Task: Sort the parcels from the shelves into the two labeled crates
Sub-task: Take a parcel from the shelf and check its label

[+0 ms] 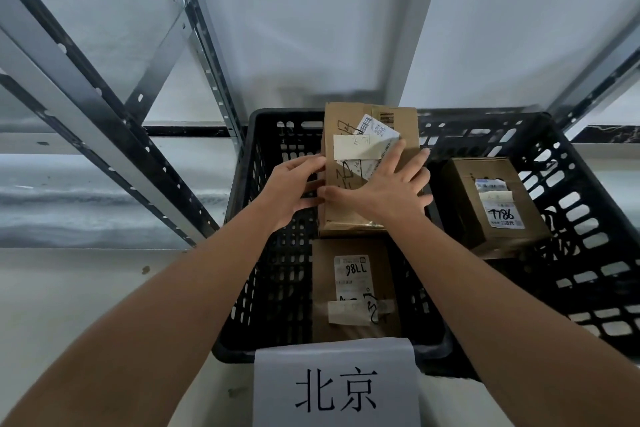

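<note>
Matt brown cardboard parcel [370, 166] wearing creased paper labels and pale tape, black plastic crate [571, 191] showing a perforated lattice wall (slightly glossy), white paper sign [337, 388] lying smooth, metal shelving [104, 135] gleaming dully.

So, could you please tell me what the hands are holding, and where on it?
A cardboard parcel, over the black crate: the left hand grips its left edge, and the right hand lies spread on its top face.
</note>
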The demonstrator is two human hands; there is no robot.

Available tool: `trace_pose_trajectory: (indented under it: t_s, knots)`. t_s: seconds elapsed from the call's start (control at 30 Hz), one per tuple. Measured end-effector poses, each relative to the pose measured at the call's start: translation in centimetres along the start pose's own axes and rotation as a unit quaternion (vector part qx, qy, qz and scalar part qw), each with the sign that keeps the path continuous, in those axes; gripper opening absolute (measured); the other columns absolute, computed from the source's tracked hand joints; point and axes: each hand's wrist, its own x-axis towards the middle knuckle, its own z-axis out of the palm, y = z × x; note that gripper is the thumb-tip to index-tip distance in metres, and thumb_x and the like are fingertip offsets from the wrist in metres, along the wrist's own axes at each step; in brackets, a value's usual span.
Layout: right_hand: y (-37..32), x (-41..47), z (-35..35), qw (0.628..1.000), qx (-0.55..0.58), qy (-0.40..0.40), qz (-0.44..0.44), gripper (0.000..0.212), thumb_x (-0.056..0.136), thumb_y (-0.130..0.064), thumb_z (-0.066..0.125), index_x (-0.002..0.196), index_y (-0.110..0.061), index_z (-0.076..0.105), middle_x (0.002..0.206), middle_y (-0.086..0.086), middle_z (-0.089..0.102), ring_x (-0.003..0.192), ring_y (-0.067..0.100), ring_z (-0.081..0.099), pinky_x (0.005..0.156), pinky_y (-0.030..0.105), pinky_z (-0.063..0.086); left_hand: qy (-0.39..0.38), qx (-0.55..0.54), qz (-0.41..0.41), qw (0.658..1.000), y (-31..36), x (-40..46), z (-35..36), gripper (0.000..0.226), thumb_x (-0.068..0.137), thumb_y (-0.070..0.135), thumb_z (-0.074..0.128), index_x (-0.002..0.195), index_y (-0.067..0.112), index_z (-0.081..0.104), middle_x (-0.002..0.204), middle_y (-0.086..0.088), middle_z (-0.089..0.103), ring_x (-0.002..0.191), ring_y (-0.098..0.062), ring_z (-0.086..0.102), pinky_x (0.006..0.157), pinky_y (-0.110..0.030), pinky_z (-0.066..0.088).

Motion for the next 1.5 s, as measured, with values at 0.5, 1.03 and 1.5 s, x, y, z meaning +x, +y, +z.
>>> trace_pose_trajectory:
  t_s: [0.5,1.03,1.5]
  knots:
    - [5.4,2.1,-3.6,0.994,0.092,-0.025,-0.057,0.103,0.086,-0.062,0.066,0.16,-0.032,0.001,0.153,0.014,0.038,0.12,0.032,0.055,0.095,0.042,0.047,-0.11,0.134,-0.103,0.979,1.3,-0.6,-1.6,0.051,0.091,0.005,0.066,0.137,0.022,0.052,0.114,-0.011,0.074,0.104,-0.033,0.072,0.097,-0.052,0.055]
    - [6.6,2.3,-3.7,0.964,-0.141,-0.153,-0.164,0.089,0.077,-0.065,0.073,0.151,-0.039,0.032,0.159,0.002,0.022,0.145,0.031,0.025,0.114,0.054,0.031,-0.245,0.153,-0.279,0.916,-2.0,0.8,-4.4,0.052,0.094,-0.001,0.053,0.138,0.026,0.045,0.126,-0.024,0.066,0.11,-0.04,0.068,0.091,-0.05,0.056]
    - [8.3,4.6,-2.9,0.94,0.077,-0.272,-0.193,0.039,0.081,-0.046,0.079,0.115,-0.041,0.061,0.099,-0.016,0.074,0.087,0.004,0.072,0.083,0.032,0.06,-0.013,0.211,-0.249,0.945,-15.2,11.2,-2.9,0.075,0.081,0.053,0.069,0.135,0.001,0.058,0.133,-0.021,0.062,0.112,-0.034,0.065,0.097,-0.045,0.055]
